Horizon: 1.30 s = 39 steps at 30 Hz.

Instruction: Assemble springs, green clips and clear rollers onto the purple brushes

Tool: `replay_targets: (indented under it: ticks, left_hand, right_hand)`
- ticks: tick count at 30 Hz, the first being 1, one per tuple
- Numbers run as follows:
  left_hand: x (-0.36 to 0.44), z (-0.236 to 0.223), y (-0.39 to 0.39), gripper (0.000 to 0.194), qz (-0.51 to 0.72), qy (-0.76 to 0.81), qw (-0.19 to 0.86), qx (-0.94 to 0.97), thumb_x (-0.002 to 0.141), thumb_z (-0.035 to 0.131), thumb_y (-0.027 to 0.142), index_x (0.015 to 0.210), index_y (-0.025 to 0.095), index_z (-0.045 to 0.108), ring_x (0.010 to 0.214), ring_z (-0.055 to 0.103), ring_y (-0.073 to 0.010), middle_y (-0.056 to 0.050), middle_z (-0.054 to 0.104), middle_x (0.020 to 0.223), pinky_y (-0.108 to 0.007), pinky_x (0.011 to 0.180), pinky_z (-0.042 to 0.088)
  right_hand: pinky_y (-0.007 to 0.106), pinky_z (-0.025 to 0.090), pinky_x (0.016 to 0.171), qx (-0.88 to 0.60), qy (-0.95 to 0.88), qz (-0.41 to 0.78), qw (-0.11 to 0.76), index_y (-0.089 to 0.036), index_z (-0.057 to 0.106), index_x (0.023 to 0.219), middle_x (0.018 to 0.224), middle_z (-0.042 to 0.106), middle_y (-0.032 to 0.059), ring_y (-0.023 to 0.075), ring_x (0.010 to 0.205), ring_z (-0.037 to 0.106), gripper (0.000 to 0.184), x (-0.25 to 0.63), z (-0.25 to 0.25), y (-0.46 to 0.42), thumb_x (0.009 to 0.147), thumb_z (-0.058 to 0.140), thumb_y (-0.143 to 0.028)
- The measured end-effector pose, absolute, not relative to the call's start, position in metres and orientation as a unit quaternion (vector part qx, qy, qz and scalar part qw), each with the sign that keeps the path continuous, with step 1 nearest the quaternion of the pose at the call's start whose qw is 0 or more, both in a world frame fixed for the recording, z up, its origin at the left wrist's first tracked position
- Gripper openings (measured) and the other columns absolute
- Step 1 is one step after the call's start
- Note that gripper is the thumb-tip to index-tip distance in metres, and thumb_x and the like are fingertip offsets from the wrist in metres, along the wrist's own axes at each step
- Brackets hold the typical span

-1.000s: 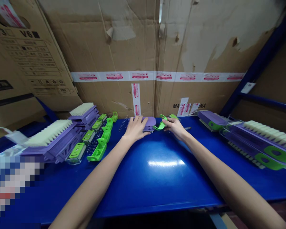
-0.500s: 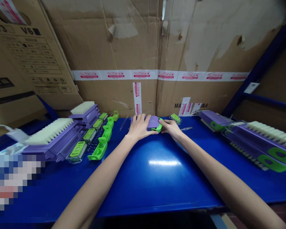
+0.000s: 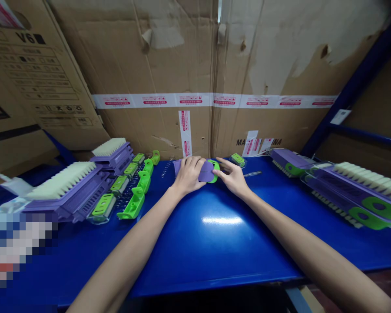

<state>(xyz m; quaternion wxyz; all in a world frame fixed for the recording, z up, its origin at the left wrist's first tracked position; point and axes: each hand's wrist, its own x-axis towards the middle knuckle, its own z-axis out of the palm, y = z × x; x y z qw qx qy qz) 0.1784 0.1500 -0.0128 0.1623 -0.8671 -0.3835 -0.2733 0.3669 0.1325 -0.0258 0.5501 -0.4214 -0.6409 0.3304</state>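
A purple brush body [image 3: 206, 171] with a green end piece [image 3: 216, 166] lies at the back middle of the blue table. Over its left part rests my left hand [image 3: 189, 173], fingers curled across the top and gripping it. My right hand [image 3: 233, 174] is at the green end: the thumb tip touches near its edge, while the index finger stretches out above, apart from the thumb. The underside of the brush is hidden. Just behind my right hand sits a green-topped piece in a clear case [image 3: 238, 160], and a thin clear strip [image 3: 253, 174] lies beside it.
At left stand purple brush bodies with pale bristles [image 3: 63, 179], a row of green-topped clear pieces [image 3: 103, 205], springs [image 3: 125, 191] and green end pieces [image 3: 134, 204]. Brushes with green ends [image 3: 355, 187] are stacked at right. Cardboard [image 3: 156, 65] walls the back.
My right hand's fingers have spread away from the green end piece, which now sits closer against the purple body. My left hand stays on the brush. The view has shifted slightly.
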Motion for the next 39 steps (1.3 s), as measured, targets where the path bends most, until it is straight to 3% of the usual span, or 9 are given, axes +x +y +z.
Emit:
replay_targets:
  ticks: [7,11,15,22,24,26,29,34,39]
  left_hand:
    - [0.181,-0.014,0.153,0.056,-0.316,-0.363,0.155,-0.863,0.076,0.061,0.042,0.123,0.014,0.049,0.108,0.050,-0.0283,-0.013,0.057,0.117,-0.040,0.093,0.037]
    - [0.183,-0.016,0.153,0.071,-0.312,-0.347,0.146,-0.872,0.078,0.062,0.050,0.135,0.014,0.038,0.111,0.050,-0.0295,-0.015,0.054,0.121,-0.042,0.094,0.039]
    - [0.184,-0.017,0.152,0.083,-0.293,-0.346,0.144,-0.880,0.071,0.072,0.044,0.140,0.018,0.033,0.115,0.050,-0.0318,-0.016,0.049,0.123,-0.046,0.096,0.041]
    - [0.185,-0.018,0.152,0.073,-0.293,-0.331,0.154,-0.884,0.075,0.066,0.047,0.135,0.013,0.041,0.112,0.051,-0.0322,-0.018,0.050,0.119,-0.046,0.095,0.042]
    - [0.184,-0.017,0.152,0.075,-0.284,-0.341,0.165,-0.881,0.076,0.064,0.049,0.137,0.013,0.039,0.113,0.051,-0.0331,-0.019,0.051,0.121,-0.047,0.095,0.041]
    - [0.183,-0.015,0.151,0.079,-0.278,-0.359,0.177,-0.873,0.076,0.062,0.055,0.138,0.012,0.039,0.115,0.049,-0.0341,-0.020,0.051,0.124,-0.048,0.097,0.037]
    - [0.179,-0.014,0.152,0.080,-0.275,-0.389,0.190,-0.858,0.075,0.058,0.063,0.135,0.011,0.044,0.118,0.047,-0.0342,-0.019,0.051,0.127,-0.049,0.102,0.031]
    - [0.176,-0.013,0.154,0.072,-0.289,-0.419,0.168,-0.844,0.076,0.057,0.063,0.129,0.014,0.052,0.115,0.050,-0.0304,-0.016,0.056,0.125,-0.046,0.101,0.031]
    - [0.175,-0.012,0.155,0.066,-0.299,-0.436,0.160,-0.834,0.076,0.059,0.061,0.125,0.017,0.056,0.113,0.053,-0.0301,-0.015,0.059,0.123,-0.046,0.097,0.035]
  right_hand:
    - [0.037,0.046,0.101,-0.431,-0.638,0.285,0.571,-0.019,0.061,0.123,0.121,0.065,0.0077,0.0230,0.112,0.061,0.055,0.365,-0.024,0.131,0.074,0.070,-0.043]
    - [0.037,0.044,0.102,-0.443,-0.660,0.253,0.552,-0.018,0.065,0.118,0.121,0.065,0.0069,0.0238,0.113,0.060,0.046,0.365,-0.021,0.131,0.080,0.064,-0.043]
    - [0.037,0.035,0.110,-0.437,-0.696,0.246,0.513,-0.021,0.061,0.125,0.130,0.058,0.0043,0.0225,0.125,0.051,0.044,0.365,-0.021,0.129,0.087,0.053,-0.043]
    - [0.039,0.029,0.114,-0.417,-0.723,0.265,0.482,-0.021,0.057,0.128,0.134,0.056,0.0042,0.0222,0.130,0.046,0.047,0.368,-0.024,0.133,0.085,0.056,-0.040]
    - [0.040,0.039,0.107,-0.432,-0.699,0.288,0.492,-0.019,0.056,0.130,0.130,0.059,0.0067,0.0242,0.120,0.055,0.051,0.368,-0.025,0.136,0.083,0.057,-0.041]
    - [0.040,0.054,0.087,-0.458,-0.657,0.331,0.499,-0.015,0.051,0.134,0.120,0.064,0.0107,0.0239,0.095,0.066,0.060,0.368,-0.025,0.139,0.082,0.058,-0.044]
    - [0.032,0.057,0.056,-0.489,-0.584,0.395,0.513,-0.012,0.048,0.135,0.107,0.068,0.0124,0.0166,0.065,0.063,0.065,0.368,-0.024,0.142,0.081,0.059,-0.046]
    - [0.025,0.056,0.051,-0.480,-0.546,0.441,0.527,-0.015,0.054,0.128,0.115,0.064,0.0116,0.0132,0.067,0.060,0.055,0.368,-0.021,0.142,0.080,0.061,-0.041]
    - [0.027,0.058,0.057,-0.460,-0.579,0.428,0.520,-0.016,0.048,0.134,0.120,0.062,0.0109,0.0161,0.077,0.063,0.063,0.367,-0.021,0.141,0.078,0.063,-0.042]
